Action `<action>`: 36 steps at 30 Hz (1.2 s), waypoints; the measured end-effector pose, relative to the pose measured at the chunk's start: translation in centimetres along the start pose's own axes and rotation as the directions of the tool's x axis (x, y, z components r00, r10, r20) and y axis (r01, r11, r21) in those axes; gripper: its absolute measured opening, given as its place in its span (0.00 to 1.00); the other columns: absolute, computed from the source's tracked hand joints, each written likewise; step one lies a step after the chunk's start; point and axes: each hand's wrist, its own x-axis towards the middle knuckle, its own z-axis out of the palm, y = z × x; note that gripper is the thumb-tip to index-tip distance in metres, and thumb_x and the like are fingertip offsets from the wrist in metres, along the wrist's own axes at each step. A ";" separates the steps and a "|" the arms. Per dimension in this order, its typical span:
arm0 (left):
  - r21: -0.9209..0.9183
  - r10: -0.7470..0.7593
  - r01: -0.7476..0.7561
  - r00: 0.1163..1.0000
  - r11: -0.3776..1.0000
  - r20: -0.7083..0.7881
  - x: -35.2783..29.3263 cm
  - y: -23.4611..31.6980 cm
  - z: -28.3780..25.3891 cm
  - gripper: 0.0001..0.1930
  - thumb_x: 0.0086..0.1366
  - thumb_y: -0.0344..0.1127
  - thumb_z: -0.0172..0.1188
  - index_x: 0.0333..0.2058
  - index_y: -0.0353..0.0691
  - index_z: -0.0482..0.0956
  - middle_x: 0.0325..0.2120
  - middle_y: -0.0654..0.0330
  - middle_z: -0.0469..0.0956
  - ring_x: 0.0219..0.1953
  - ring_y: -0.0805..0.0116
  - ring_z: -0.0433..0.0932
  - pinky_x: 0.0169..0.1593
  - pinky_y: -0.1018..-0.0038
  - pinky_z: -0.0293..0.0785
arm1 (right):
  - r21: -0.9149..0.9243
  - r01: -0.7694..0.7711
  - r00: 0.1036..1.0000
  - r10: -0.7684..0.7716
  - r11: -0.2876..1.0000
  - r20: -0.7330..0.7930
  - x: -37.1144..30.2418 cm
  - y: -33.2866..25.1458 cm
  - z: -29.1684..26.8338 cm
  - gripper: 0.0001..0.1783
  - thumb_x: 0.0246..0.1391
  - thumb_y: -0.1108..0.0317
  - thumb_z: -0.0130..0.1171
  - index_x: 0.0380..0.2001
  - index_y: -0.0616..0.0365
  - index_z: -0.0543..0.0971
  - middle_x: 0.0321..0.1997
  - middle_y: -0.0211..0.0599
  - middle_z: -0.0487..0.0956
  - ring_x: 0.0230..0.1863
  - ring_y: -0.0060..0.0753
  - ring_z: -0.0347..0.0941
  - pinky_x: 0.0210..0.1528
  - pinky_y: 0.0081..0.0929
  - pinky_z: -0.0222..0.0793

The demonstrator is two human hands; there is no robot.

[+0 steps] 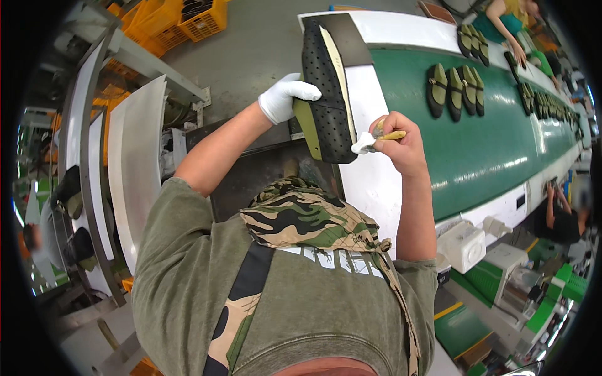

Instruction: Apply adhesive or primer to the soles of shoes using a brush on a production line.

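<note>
Left hand (283, 97): gloved, closed round black shoe (326, 106), held upright. Right hand (401, 144): bare, fist shut on brush (387, 134), white tip touching shoe.

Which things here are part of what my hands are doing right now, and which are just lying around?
In use:
black shoe sole, held by gloved left hand
small brush, in right hand

Lying about:
shoes on green conveyor belt
orange crates
white box
</note>
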 end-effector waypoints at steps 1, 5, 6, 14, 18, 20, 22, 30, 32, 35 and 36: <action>-0.046 -0.006 0.006 1.000 0.999 0.015 -0.3 -0.2 -0.9 0.28 0.48 0.30 0.61 0.50 0.27 0.74 0.44 0.49 0.80 0.46 0.57 0.80 0.55 0.66 0.74 | 0.070 0.018 1.000 -0.017 0.997 -0.012 1.1 0.6 0.6 0.13 0.39 0.81 0.63 0.25 0.57 0.68 0.35 0.38 0.77 0.38 0.23 0.70 0.40 0.23 0.67; -0.089 -0.008 0.007 1.000 0.996 -0.003 -1.5 0.6 -1.4 0.27 0.47 0.27 0.62 0.50 0.28 0.75 0.45 0.50 0.80 0.46 0.58 0.80 0.56 0.65 0.73 | 0.009 0.165 0.962 -0.159 0.986 -0.220 2.7 2.4 3.0 0.13 0.41 0.83 0.61 0.28 0.59 0.69 0.38 0.42 0.77 0.39 0.27 0.72 0.43 0.25 0.69; -0.092 0.006 -0.006 1.000 0.996 -0.005 -1.9 0.7 -1.5 0.28 0.46 0.27 0.63 0.50 0.29 0.76 0.45 0.51 0.80 0.46 0.59 0.80 0.56 0.66 0.73 | 0.027 0.203 0.948 -0.190 0.979 -0.255 3.0 2.8 3.4 0.13 0.42 0.84 0.60 0.29 0.59 0.69 0.40 0.43 0.77 0.39 0.28 0.72 0.44 0.25 0.69; 0.158 0.418 -0.388 0.860 0.908 -0.291 -10.8 14.5 -2.3 0.21 0.49 0.30 0.66 0.44 0.31 0.80 0.38 0.55 0.82 0.42 0.63 0.81 0.52 0.68 0.74 | 0.370 0.244 0.955 -0.154 0.897 -0.255 4.9 4.9 2.4 0.12 0.49 0.85 0.57 0.32 0.58 0.69 0.41 0.41 0.73 0.41 0.32 0.71 0.49 0.29 0.69; 0.321 0.567 -0.471 0.623 0.822 -0.539 -16.1 25.2 -3.3 0.22 0.57 0.42 0.65 0.46 0.35 0.78 0.42 0.54 0.81 0.44 0.60 0.80 0.55 0.63 0.73 | 0.425 0.165 0.966 -0.057 0.890 -0.254 4.8 7.0 0.9 0.11 0.51 0.84 0.58 0.32 0.58 0.69 0.41 0.40 0.73 0.40 0.30 0.72 0.46 0.26 0.71; 0.596 0.789 -0.521 0.340 0.611 -0.512 -19.6 30.5 -7.5 0.21 0.58 0.48 0.66 0.43 0.39 0.79 0.38 0.55 0.82 0.40 0.61 0.81 0.51 0.62 0.76 | 0.434 0.155 0.969 -0.051 0.888 -0.243 4.7 7.6 0.4 0.11 0.51 0.83 0.58 0.32 0.58 0.69 0.40 0.40 0.73 0.39 0.30 0.72 0.45 0.25 0.71; 0.486 0.703 -0.539 0.330 0.688 -0.630 -23.7 34.6 -7.1 0.21 0.58 0.47 0.65 0.42 0.36 0.78 0.39 0.54 0.82 0.43 0.55 0.81 0.55 0.58 0.74 | 0.435 0.165 0.961 -0.044 0.885 -0.275 3.7 8.0 -0.7 0.11 0.52 0.83 0.58 0.32 0.58 0.69 0.39 0.39 0.73 0.39 0.29 0.73 0.45 0.24 0.71; 0.392 0.450 -0.272 0.199 0.879 -0.871 -41.3 36.6 -22.9 0.23 0.58 0.52 0.67 0.42 0.39 0.80 0.36 0.52 0.82 0.36 0.56 0.82 0.46 0.61 0.80 | 0.372 0.216 0.869 -0.004 0.903 -0.495 -0.7 9.0 -4.9 0.10 0.51 0.84 0.57 0.32 0.58 0.69 0.35 0.33 0.72 0.38 0.28 0.73 0.43 0.26 0.72; 0.308 0.332 -0.140 0.209 0.941 -0.920 -44.3 34.6 -26.2 0.22 0.64 0.50 0.61 0.46 0.38 0.80 0.39 0.52 0.82 0.38 0.57 0.82 0.46 0.62 0.80 | 0.312 0.158 0.844 0.036 0.937 -0.536 -1.3 9.3 -5.9 0.10 0.50 0.82 0.58 0.31 0.57 0.70 0.35 0.32 0.71 0.37 0.26 0.71 0.42 0.25 0.71; 0.338 0.283 0.147 0.304 0.930 -0.910 -45.2 34.5 -29.4 0.21 0.68 0.50 0.53 0.47 0.39 0.80 0.39 0.57 0.82 0.38 0.60 0.82 0.43 0.62 0.81 | 0.235 0.193 0.777 -0.003 0.953 -0.629 -2.6 10.5 -7.1 0.08 0.47 0.76 0.63 0.32 0.60 0.75 0.29 0.28 0.75 0.31 0.21 0.71 0.38 0.21 0.69; 0.343 0.257 0.249 0.321 0.906 -0.911 -51.0 39.8 -26.3 0.22 0.69 0.50 0.51 0.48 0.39 0.79 0.41 0.55 0.82 0.40 0.60 0.82 0.45 0.62 0.81 | 0.339 0.221 0.784 0.040 0.915 -0.620 -2.5 11.7 -7.3 0.09 0.47 0.75 0.65 0.32 0.60 0.76 0.30 0.30 0.76 0.31 0.22 0.73 0.36 0.23 0.71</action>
